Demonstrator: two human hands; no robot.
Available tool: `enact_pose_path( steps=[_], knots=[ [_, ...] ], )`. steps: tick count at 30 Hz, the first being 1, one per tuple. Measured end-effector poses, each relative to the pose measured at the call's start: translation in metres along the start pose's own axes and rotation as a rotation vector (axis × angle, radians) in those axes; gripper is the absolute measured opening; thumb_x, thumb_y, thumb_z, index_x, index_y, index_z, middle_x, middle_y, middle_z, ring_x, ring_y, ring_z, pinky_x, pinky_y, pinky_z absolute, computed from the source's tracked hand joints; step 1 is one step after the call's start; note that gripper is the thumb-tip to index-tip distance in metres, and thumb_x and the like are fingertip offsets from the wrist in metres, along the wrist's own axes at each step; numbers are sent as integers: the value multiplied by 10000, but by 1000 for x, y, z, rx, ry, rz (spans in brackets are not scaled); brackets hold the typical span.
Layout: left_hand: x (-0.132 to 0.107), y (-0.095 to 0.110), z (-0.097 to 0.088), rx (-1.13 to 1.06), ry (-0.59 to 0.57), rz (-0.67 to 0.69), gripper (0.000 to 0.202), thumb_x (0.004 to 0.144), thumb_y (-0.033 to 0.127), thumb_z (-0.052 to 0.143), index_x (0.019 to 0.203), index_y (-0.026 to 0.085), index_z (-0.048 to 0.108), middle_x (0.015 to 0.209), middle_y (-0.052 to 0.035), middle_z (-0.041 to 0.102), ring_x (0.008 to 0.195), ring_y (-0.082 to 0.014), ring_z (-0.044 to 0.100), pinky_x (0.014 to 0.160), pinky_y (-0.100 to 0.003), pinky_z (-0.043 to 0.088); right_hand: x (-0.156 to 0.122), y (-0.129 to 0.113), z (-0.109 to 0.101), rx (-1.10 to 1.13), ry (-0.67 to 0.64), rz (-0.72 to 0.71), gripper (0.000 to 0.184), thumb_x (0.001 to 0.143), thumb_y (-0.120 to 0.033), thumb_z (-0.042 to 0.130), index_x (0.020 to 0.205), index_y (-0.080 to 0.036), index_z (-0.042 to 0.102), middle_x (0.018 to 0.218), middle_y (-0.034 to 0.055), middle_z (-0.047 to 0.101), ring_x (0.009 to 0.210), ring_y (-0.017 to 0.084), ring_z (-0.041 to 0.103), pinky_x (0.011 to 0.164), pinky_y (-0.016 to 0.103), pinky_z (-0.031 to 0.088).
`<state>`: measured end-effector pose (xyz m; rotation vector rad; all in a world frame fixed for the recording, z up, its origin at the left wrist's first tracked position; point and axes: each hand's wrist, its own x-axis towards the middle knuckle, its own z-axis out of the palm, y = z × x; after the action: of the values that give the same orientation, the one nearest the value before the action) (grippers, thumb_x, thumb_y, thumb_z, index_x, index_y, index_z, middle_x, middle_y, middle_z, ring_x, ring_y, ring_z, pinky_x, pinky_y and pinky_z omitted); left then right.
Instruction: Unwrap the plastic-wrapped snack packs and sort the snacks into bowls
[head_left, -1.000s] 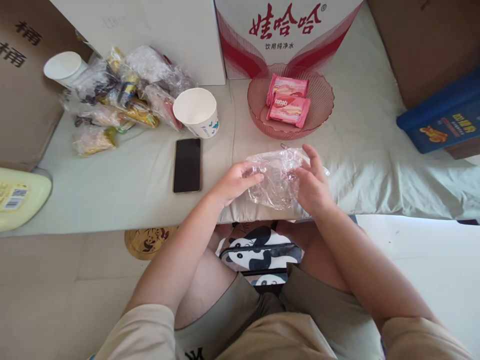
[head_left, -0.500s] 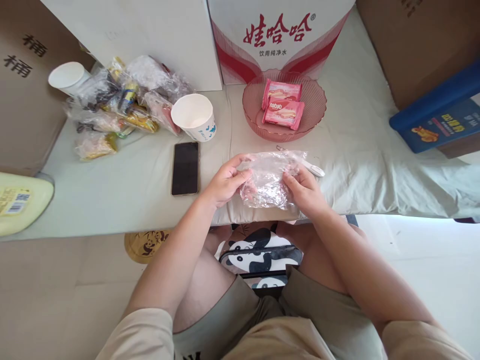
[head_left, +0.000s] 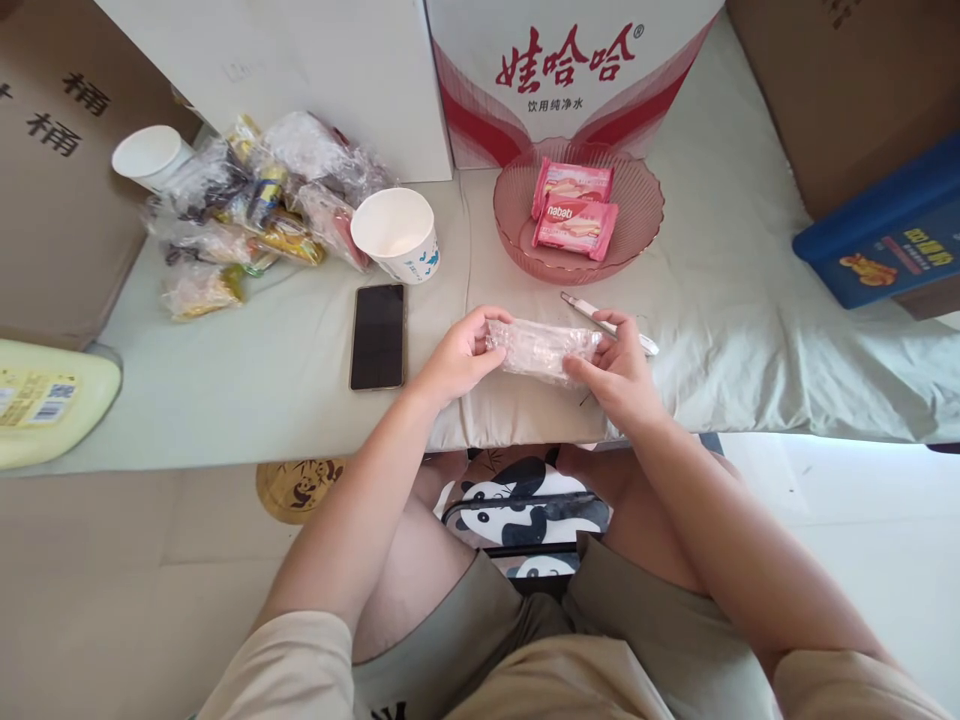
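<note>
While the left hand (head_left: 471, 355) is gripping one end of the crinkled clear plastic (head_left: 534, 350), the right hand (head_left: 621, 372) is pinching its other end; it is spanning the gap over the table (head_left: 247, 390); a slim white tool (head_left: 581, 305) is lying partly hidden behind the right hand.

Home interior, by its look from here. A cloth-covered surface (head_left: 255, 395) bears wrapped snacks (head_left: 289, 243), a phone (head_left: 378, 338) and a pink bowl (head_left: 637, 215); tiled floor (head_left: 112, 570) lies below.

A long surface (head_left: 255, 400) draped in wrinkled pale-green fabric (head_left: 765, 370) stands over a cream tiled floor (head_left: 112, 580), brighter toward the right.
</note>
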<state>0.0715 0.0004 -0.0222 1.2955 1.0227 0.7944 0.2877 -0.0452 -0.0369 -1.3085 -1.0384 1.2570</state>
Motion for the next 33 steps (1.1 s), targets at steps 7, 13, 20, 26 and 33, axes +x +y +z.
enact_pose_path(
  steps=[7, 13, 20, 26, 33],
  knots=[
    [0, -4, 8, 194, 262, 96, 191, 783, 269, 674, 850, 198, 509, 893, -12, 610, 874, -135, 610, 812, -267, 500, -2, -2, -4, -224, 137, -145, 181, 810, -377, 657, 806, -243, 535, 842, 2, 625, 801, 175, 590, 745, 312, 471],
    [-5, -3, 39, 122, -175, 84, 431, 802, 395, 722, 1142, 173, 576, 1157, -108, 681, 1075, -234, 648, 935, -360, 511, -13, -2, 3, -112, -180, -116, 250, 849, -454, 651, 822, -249, 510, 755, -12, 601, 677, 167, 558, 681, 335, 492],
    [-3, 0, 40, 190, -208, 181, 200, 885, 318, 550, 942, 159, 658, 804, -14, 661, 752, -156, 601, 703, -274, 458, -18, 1, 4, -185, 136, -203, 358, 706, -385, 798, 963, -257, 585, 936, 16, 667, 790, 177, 621, 663, 303, 511],
    [-22, 16, 19, 420, -85, 199, 234, 873, 390, 564, 943, 189, 662, 857, -24, 698, 785, -168, 621, 737, -290, 461, -22, 4, 2, -228, 85, -93, 413, 665, -524, 812, 744, -240, 523, 606, -49, 541, 501, 123, 461, 501, 269, 374],
    [-34, 26, -10, 637, 29, 63, 234, 908, 345, 490, 962, 207, 671, 939, -97, 737, 906, -263, 685, 770, -365, 509, 38, -92, 89, -711, 107, -463, 296, 637, -237, 695, 617, -243, 400, 565, -64, 403, 526, 114, 337, 525, 285, 281]
  ],
)
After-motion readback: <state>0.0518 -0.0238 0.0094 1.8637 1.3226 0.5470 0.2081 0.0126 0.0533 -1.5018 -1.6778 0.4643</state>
